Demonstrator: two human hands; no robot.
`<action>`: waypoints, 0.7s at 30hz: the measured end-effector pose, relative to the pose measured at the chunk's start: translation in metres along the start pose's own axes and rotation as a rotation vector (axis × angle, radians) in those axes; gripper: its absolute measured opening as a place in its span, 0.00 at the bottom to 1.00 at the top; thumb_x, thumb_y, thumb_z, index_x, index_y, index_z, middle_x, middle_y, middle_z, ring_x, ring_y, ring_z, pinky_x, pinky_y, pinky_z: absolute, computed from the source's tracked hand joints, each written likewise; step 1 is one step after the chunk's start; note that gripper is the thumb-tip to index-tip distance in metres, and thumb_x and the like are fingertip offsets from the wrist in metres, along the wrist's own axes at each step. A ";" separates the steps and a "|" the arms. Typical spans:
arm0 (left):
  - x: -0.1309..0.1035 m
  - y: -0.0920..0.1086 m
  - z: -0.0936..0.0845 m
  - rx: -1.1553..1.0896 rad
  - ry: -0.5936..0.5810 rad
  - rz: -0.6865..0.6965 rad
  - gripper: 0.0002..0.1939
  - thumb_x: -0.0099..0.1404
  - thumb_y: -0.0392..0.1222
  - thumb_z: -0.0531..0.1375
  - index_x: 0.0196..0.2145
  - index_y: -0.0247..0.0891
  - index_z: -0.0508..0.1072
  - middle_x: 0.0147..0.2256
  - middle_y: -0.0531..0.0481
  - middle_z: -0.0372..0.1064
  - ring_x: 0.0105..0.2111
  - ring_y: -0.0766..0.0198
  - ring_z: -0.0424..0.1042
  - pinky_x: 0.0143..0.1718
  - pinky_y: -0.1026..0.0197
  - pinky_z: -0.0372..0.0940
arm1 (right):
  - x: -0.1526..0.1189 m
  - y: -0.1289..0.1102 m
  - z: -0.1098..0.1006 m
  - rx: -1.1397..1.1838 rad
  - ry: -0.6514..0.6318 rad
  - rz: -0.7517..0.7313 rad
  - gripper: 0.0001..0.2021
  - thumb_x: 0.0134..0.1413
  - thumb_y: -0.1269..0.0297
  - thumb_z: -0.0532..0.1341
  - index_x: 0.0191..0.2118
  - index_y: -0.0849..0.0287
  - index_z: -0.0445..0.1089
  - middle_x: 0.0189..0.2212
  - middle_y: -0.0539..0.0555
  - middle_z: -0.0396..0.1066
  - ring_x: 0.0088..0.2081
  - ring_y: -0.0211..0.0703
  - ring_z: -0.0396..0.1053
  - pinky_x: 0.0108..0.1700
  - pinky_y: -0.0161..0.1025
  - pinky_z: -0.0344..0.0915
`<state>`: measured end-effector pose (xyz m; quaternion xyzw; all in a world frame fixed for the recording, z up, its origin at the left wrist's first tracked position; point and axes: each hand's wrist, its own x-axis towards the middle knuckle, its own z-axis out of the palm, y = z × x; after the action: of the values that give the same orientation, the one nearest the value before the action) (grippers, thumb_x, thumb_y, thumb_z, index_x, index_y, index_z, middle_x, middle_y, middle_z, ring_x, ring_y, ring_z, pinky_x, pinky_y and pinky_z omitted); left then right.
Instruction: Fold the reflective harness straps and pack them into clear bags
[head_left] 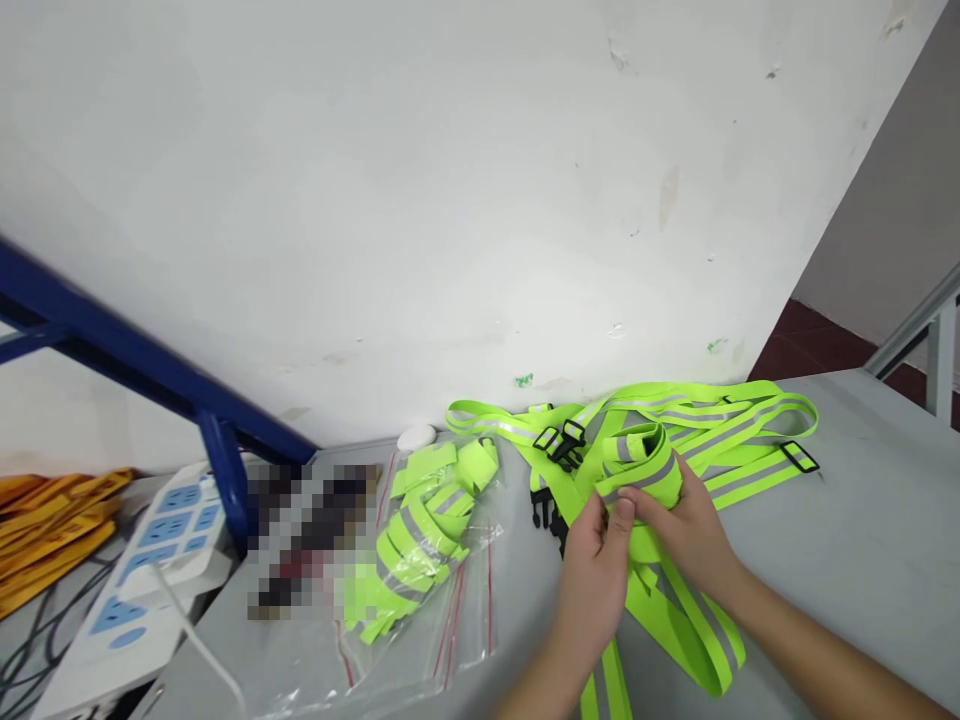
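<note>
A neon-yellow reflective strap (656,470) with a grey stripe is wound into a loose roll between my two hands. My left hand (600,555) pinches the strap at the roll's lower left, thumb on top. From the right, my right hand (686,520) wraps round the roll, its thumb meeting the left one. Loose lengths of strap (705,640) hang below the hands onto the grey table. Behind the roll lie more reflective straps (720,430), with black buckles (566,445) at their left and a black slider (800,457) at the right.
Left of my hands, clear zip bags (420,660) with red seals lie on the grey table (847,520), rolled straps (424,540) in them. Further left are a white power strip (150,570), a blue metal frame (142,370) and orange fabric (60,530). A white wall stands behind.
</note>
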<state>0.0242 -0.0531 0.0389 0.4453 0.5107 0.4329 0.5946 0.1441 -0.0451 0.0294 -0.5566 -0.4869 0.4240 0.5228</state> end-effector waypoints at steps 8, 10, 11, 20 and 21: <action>0.001 -0.011 0.001 -0.205 0.103 -0.176 0.18 0.56 0.57 0.65 0.35 0.39 0.73 0.32 0.48 0.73 0.36 0.58 0.71 0.35 0.62 0.64 | -0.003 0.004 -0.002 -0.133 -0.010 -0.012 0.16 0.63 0.46 0.49 0.44 0.52 0.62 0.34 0.53 0.71 0.38 0.48 0.69 0.41 0.42 0.65; 0.001 -0.008 0.004 -0.394 0.086 -0.261 0.19 0.56 0.54 0.66 0.40 0.40 0.73 0.39 0.45 0.75 0.42 0.56 0.73 0.40 0.60 0.66 | -0.002 -0.001 -0.003 -0.164 -0.046 -0.045 0.14 0.65 0.48 0.47 0.41 0.52 0.60 0.27 0.49 0.66 0.29 0.45 0.65 0.34 0.41 0.63; 0.002 -0.006 0.005 -0.470 0.072 -0.306 0.19 0.56 0.52 0.67 0.42 0.41 0.73 0.42 0.45 0.75 0.45 0.55 0.73 0.43 0.59 0.67 | -0.001 -0.003 -0.003 -0.194 -0.055 -0.045 0.14 0.65 0.48 0.47 0.39 0.52 0.59 0.26 0.48 0.65 0.27 0.44 0.63 0.32 0.40 0.61; 0.008 0.010 0.003 -0.688 0.121 -0.300 0.17 0.58 0.40 0.67 0.45 0.40 0.73 0.46 0.46 0.75 0.43 0.59 0.76 0.44 0.60 0.71 | 0.000 -0.002 -0.003 -0.338 -0.136 -0.216 0.18 0.66 0.52 0.48 0.56 0.54 0.58 0.45 0.57 0.67 0.47 0.50 0.66 0.50 0.48 0.63; 0.010 0.011 0.000 -0.718 0.133 -0.273 0.16 0.59 0.40 0.66 0.46 0.39 0.72 0.46 0.46 0.75 0.43 0.59 0.76 0.43 0.60 0.71 | 0.000 -0.002 -0.004 -0.325 -0.177 -0.248 0.22 0.64 0.53 0.51 0.60 0.53 0.55 0.52 0.59 0.63 0.54 0.51 0.62 0.55 0.50 0.60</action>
<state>0.0247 -0.0410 0.0479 0.1076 0.4186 0.5288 0.7304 0.1480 -0.0460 0.0317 -0.5300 -0.6574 0.3198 0.4298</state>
